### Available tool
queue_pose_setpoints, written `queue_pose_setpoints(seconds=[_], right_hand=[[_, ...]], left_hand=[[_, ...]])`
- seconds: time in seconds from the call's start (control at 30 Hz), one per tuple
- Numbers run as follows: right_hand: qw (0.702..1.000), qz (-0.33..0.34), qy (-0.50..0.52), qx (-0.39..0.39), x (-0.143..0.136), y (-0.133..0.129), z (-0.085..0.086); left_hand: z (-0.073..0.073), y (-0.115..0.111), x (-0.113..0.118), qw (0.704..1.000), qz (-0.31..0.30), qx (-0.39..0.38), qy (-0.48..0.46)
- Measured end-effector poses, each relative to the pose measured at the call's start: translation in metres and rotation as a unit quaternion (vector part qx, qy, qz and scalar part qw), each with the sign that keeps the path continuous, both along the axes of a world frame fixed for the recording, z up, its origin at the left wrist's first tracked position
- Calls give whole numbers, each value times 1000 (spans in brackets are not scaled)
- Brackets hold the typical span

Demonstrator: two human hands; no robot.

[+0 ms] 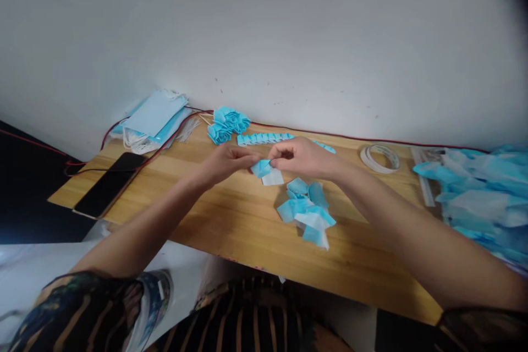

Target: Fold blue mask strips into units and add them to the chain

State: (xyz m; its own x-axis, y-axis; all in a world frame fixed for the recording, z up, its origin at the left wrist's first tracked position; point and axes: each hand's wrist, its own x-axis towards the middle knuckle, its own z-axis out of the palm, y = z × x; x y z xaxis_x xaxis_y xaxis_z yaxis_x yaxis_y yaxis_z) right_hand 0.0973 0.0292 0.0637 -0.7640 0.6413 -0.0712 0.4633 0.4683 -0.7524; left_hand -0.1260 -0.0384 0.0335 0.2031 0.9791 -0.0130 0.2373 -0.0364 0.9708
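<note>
Between my two hands is a small piece of blue and white mask fabric (272,177), partly folded, with its white side hanging down. My left hand (226,162) pinches its left edge. From the other side, my right hand (299,157) pinches its upper right part between thumb and forefinger. Just below lies a loose pile of cut blue fabric pieces (307,212) on the wooden table (231,220). Behind my hands runs a row of folded blue pieces (264,138), partly hidden by my right hand. Blue fabric flowers (226,122) rest to its left.
A stack of face masks (157,113) and a black phone (111,184) lie at the left. On the right are a roll of tape (379,158) and a large heap of blue fabric pieces (487,198). A red and black cable (330,135) runs along the wall.
</note>
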Motion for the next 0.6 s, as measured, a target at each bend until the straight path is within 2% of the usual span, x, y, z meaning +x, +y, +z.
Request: queue_pose_setpoints(seconds=[0.13, 0.3, 0.47, 0.6], right_hand=[[998, -1, -56, 14, -4, -1, -7], [1000, 17, -24, -9, -9, 23, -17], [993, -55, -10, 107, -33, 67, -37], [980, -20, -41, 192, -64, 97, -57]], left_hand=[[-19, 6, 4, 999, -29, -42, 4], [-33, 10, -7, 998, 5, -65, -13], [-33, 12, -27, 992, 89, -81, -46], [-23, 10, -38, 984, 145, -64, -80]])
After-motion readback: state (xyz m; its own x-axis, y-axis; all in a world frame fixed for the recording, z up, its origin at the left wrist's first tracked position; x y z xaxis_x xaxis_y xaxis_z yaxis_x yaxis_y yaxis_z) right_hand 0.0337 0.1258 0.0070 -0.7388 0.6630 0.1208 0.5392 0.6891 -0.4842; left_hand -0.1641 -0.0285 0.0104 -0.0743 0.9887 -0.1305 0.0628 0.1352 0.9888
